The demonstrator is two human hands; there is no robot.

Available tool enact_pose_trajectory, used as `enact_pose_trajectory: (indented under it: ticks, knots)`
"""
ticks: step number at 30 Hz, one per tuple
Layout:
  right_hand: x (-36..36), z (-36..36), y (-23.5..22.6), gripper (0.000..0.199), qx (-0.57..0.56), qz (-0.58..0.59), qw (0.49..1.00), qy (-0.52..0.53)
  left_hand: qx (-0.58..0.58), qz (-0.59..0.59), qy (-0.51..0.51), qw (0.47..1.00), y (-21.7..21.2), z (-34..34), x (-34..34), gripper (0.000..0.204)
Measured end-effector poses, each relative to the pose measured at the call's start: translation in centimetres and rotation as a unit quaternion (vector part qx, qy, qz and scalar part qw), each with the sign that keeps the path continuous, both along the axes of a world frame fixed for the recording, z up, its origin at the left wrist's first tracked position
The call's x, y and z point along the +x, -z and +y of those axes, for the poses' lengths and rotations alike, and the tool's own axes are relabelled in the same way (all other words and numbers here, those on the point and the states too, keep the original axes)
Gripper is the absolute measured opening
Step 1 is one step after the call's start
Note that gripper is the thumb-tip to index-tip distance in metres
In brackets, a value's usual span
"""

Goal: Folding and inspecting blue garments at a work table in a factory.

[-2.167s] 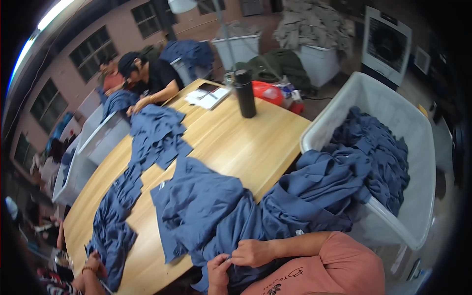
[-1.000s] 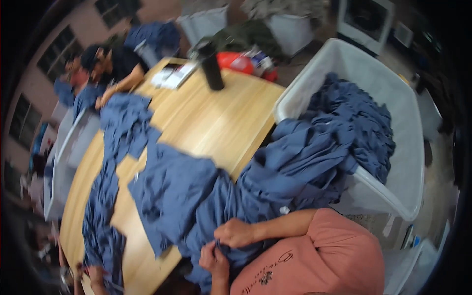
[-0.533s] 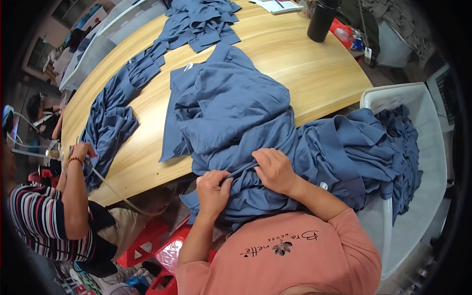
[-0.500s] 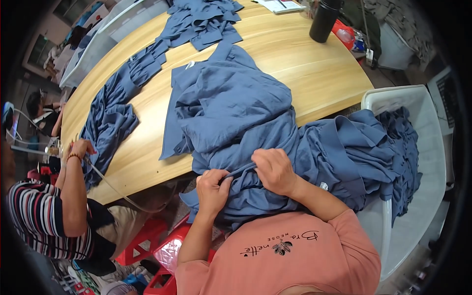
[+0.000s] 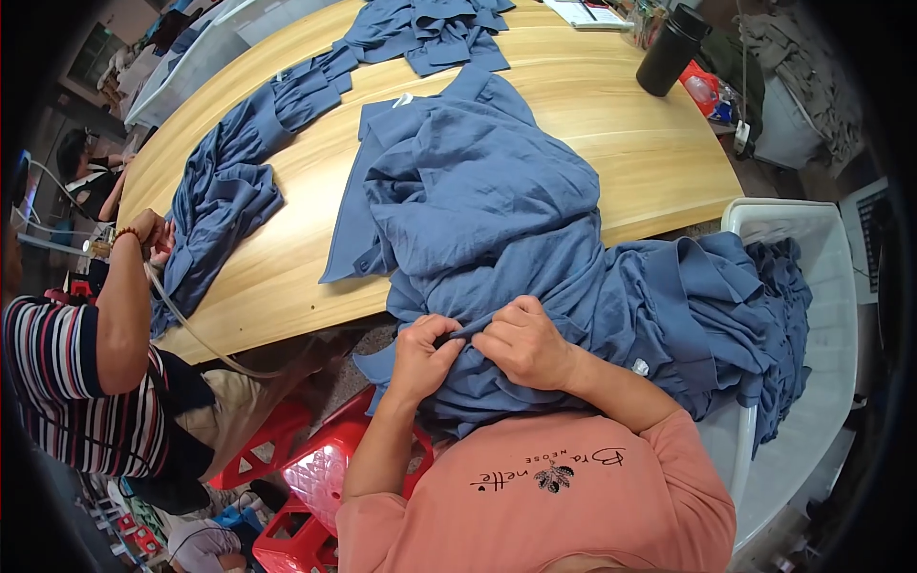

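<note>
A blue shirt (image 5: 487, 191) lies bunched over the near edge of the table, its collar end pointing away from me. My left hand (image 5: 425, 358) pinches a fold of its cloth near my chest. Close beside it, my right hand (image 5: 525, 346) grips the same fold with curled fingers. What lies between the fingertips is mostly hidden, apart from the cloth. More blue garments (image 5: 688, 315) run from under the shirt on my right into a white plastic bin (image 5: 821, 382).
A co-worker in a striped shirt (image 5: 76, 382) handles another blue garment (image 5: 229, 172) at the left of the wooden table (image 5: 669, 162). Folded blue garments (image 5: 430, 33) lie at the far side. A black bottle (image 5: 673, 53) stands far right. Red stools (image 5: 334, 468) are below left.
My hands have come closer together on the cloth, the right one moving toward the left. The view has shifted slightly. The co-worker's hand has moved along the garment at left.
</note>
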State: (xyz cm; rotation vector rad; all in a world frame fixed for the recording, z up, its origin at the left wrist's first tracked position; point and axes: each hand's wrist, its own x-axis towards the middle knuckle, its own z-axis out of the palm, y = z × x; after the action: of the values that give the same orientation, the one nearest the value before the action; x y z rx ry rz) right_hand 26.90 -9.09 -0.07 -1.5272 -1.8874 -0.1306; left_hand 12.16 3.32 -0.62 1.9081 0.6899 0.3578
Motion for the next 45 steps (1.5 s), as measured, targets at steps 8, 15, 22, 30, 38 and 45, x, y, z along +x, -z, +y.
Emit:
enact_pose_trajectory:
  ticks: [8, 15, 22, 30, 38, 45]
  knots:
    - [0.3, -0.5, -0.6, 0.016, 0.029, 0.012, 0.999, -0.028, -0.133, -0.023, 0.012, 0.991, -0.3, 0.1, 0.0, 0.008]
    - [-0.1, -0.8, -2.0, 0.018, 0.125, -0.009, 0.988, -0.094, -0.208, -0.097, 0.037, 0.973, -1.8, -0.4, -0.1, 0.008]
    - [0.1, -1.3, -2.5, 0.019, 0.146, -0.049, 0.981, -0.121, -0.081, -0.115, 0.080, 0.987, -2.6, -0.9, 0.5, 0.009]
    - [0.0, -0.9, -1.6, 0.017, 0.107, -0.019, 0.992, -0.070, -0.249, -0.078, 0.126, 0.957, -0.9, -0.1, 0.0, 0.011]
    - [0.0, -0.5, -1.8, 0.009, 0.039, 0.049, 0.998, -0.010, -0.253, -0.088, 0.072, 0.961, -0.7, -1.0, 0.1, 0.010]
    - [0.2, -0.7, -0.7, 0.013, -0.068, 0.209, 0.976, 0.010, 0.085, -0.144, 0.000, 0.986, -0.7, -2.5, 0.6, 0.015]
